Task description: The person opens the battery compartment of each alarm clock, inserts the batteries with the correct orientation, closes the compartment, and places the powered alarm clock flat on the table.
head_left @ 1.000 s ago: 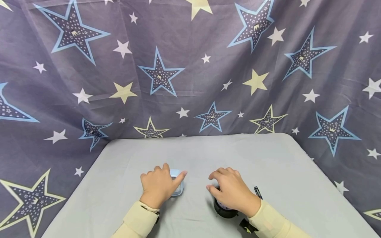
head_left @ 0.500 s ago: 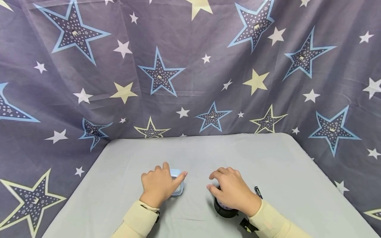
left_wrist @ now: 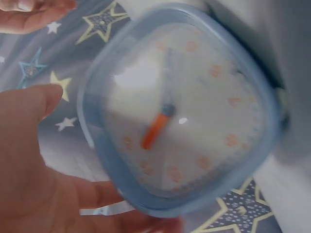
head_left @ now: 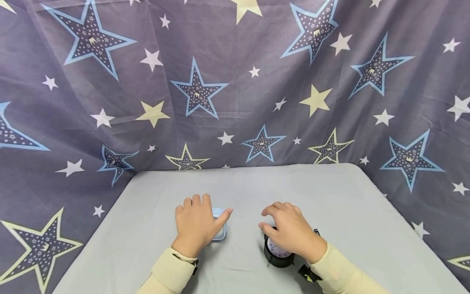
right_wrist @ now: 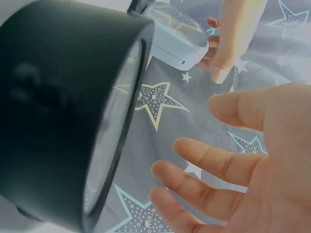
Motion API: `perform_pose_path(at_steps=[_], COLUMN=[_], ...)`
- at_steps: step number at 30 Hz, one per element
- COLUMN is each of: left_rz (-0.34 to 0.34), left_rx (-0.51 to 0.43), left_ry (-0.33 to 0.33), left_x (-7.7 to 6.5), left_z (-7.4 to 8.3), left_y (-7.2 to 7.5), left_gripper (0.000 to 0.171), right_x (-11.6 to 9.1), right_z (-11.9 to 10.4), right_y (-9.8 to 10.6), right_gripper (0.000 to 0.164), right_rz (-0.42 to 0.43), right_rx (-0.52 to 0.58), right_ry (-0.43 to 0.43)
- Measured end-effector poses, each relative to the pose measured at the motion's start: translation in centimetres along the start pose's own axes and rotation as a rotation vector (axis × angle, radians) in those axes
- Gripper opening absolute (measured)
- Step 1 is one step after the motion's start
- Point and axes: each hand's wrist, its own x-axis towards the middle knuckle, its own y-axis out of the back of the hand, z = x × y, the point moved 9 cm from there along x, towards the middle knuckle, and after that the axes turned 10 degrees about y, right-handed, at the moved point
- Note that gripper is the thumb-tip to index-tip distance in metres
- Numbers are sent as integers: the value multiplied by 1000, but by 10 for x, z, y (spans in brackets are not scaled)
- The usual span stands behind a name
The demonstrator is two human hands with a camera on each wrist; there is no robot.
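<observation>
A light-blue square clock (head_left: 221, 232) with rounded corners stands on the table, partly hidden by my left hand (head_left: 194, 224). In the left wrist view, the pale dial of the blue clock (left_wrist: 194, 97) has orange numerals and an orange hand. My left fingers are spread, with some fingertips right at the clock's lower edge. A round black alarm clock (head_left: 280, 260) with small feet and a pale dial is under my right hand (head_left: 291, 228). The right wrist view shows my right fingers (right_wrist: 204, 194) loosely bent and apart from the black clock (right_wrist: 53, 111), holding nothing.
A light grey cloth covers the table (head_left: 242, 188). Behind it and at both sides hangs a purple-grey curtain (head_left: 235, 73) printed with stars. Black wrist gear (head_left: 309, 273) sits by the right cuff.
My left fingers have lifted and straightened further past the blue clock. My right hand has shifted slightly right and away, showing more of the black clock's dial. Both clocks stay in place.
</observation>
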Motion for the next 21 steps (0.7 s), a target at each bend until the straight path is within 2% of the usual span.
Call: perform_pose_path(at_steps=[6,9,16,21], left_rz=[187,227,181,121], left_rx=[-73,-118,-165,-198], left_ry=[-116,-172,-276,-328], left_x=[-6,-11,-19,-25], left_z=[23,36,68,83], left_y=[34,42,44,39], left_gripper=[74,71,67,65], right_x=[-5,-9,-13,-17], right_z=[9,16,31,34], right_y=[8,13,30,31], right_gripper=[25,26,29,28], right_rz=[-3,0,41,37], right_rx=[-5,7,8,18], right_ry=[-21,-43,-62,-63])
